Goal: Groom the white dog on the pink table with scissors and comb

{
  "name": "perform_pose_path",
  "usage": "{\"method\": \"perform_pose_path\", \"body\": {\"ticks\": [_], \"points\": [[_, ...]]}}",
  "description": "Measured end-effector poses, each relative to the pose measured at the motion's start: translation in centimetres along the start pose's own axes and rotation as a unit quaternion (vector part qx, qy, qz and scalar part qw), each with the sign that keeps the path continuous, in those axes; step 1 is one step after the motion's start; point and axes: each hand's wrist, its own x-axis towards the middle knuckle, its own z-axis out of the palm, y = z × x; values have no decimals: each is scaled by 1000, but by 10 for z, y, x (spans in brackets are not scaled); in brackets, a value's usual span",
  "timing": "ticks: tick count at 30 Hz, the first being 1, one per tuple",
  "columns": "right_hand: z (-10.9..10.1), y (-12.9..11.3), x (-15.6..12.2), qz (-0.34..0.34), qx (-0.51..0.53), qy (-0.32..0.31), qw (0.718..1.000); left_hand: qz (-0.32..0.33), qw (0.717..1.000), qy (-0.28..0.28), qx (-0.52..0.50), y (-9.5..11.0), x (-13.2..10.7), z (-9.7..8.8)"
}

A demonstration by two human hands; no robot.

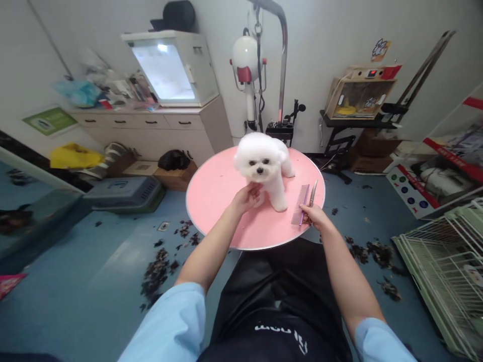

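Observation:
A fluffy white dog [261, 158] with a rounded trimmed head stands on a round pink grooming table [211, 191], facing me. My left hand [247, 197] reaches in under its chin, fingers curled against the dog's chest and front leg; some fingertips are lost in the fur. Beside the dog, over the table's right edge, my right hand [315, 216] is closed on a metal comb [301, 205] with a purple spine. The same hand holds a pair of scissors [313, 193], blades pointing away from me. Their finger loops are mostly hidden by my fingers.
Behind the table rise a curved metal grooming arm [284, 60] and a white stand dryer [246, 53]. A lit white cabinet [207, 70] sits on drawers at the left. Dark hair clumps [156, 271] litter the floor; a wire cage [445, 271] stands at right.

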Motion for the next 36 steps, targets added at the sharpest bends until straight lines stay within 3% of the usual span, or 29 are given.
{"method": "perform_pose_path", "body": {"ticks": [3,6,8,10,13,15,18,21,23,25,27,29,31,33,36], "points": [[5,1,-10,-59,-19,35,997,-3,993,-45,-105,7,17,14],[9,6,-28,-132,-27,76,988,5,989,-68,-134,14,20,27],[12,6,-40,-216,-66,105,969,2,986,-84,-145,15,20,32],[16,0,-48,-346,-166,112,917,0,984,-100,-149,14,19,35],[22,-21,-49,-502,-353,109,782,-2,983,-114,-146,13,19,37],[24,-36,-46,-532,-451,118,707,-6,984,-115,-138,15,20,37],[21,-52,-45,-550,-548,68,626,-13,985,-118,-128,20,24,37],[12,-70,-49,-572,-567,32,592,-21,984,-144,-100,26,26,39],[6,-90,-49,-570,-569,75,588,-23,983,-167,-72,28,27,42],[2,-112,-50,-567,-591,97,565,-19,983,-180,-39,30,27,46],[-3,-126,-53,-574,-629,51,522,-9,984,-176,2,32,26,45],[-9,-124,-58,-580,-653,-19,487,0,986,-165,32,35,26,37],[-19,-107,-64,-577,-650,-56,491,28,985,-153,77,38,28,22],[-30,-79,-69,-559,-626,-50,542,120,970,-114,179,39,32,2],[-41,-36,-71,-487,-589,-40,644,332,883,12,331,34,45,-19]]}}
